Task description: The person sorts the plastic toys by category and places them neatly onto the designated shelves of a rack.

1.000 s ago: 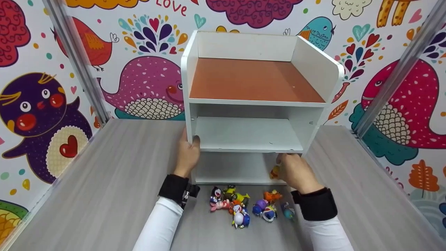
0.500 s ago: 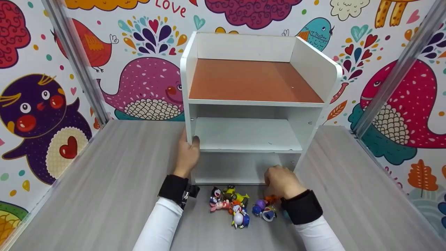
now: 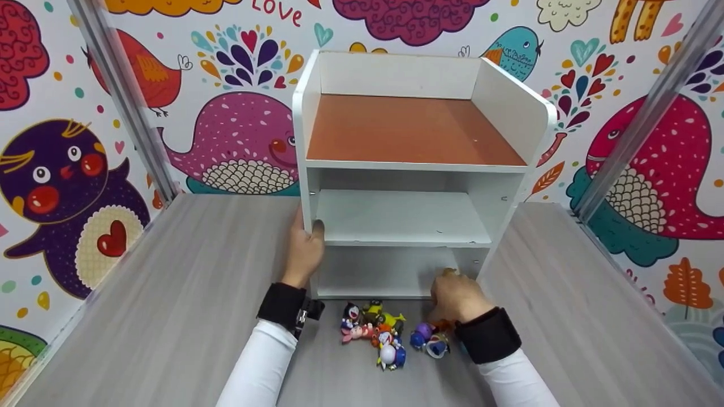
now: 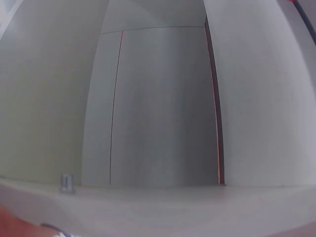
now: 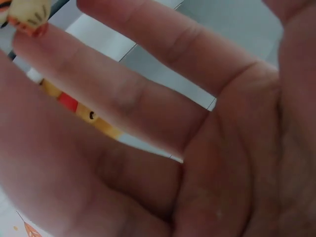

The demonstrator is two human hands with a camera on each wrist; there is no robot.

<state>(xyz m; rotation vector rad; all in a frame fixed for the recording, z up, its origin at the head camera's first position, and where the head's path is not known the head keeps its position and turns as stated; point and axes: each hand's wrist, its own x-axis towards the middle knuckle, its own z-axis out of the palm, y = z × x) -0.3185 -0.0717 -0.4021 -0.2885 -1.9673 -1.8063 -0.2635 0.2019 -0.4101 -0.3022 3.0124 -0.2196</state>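
My left hand (image 3: 304, 251) grips the left side panel of a white shelf unit (image 3: 416, 168), thumb on the front edge and fingers around the outside. My right hand (image 3: 459, 297) is low at the right front of the bottom shelf. In the right wrist view it pinches a small orange tiger figure (image 5: 27, 16) at its fingertips; most of the figure is out of frame. Behind the fingers shows a yellow bear figure in a red top (image 5: 69, 101), standing on the bottom shelf. The left wrist view shows the inside of a bare compartment (image 4: 165, 108).
In front of the unit lies a heap of colourful toy figures (image 3: 373, 328). Beside the right hand are a purple figure (image 3: 421, 334) and a blue-and-white one (image 3: 436, 346). Patterned walls and metal posts (image 3: 127, 102) enclose the grey wood-look tabletop (image 3: 215, 271).
My right hand let go of the yellow bear on the bottom shelf and came down and left to the orange figure. The left hand keeps its hold on the side panel.
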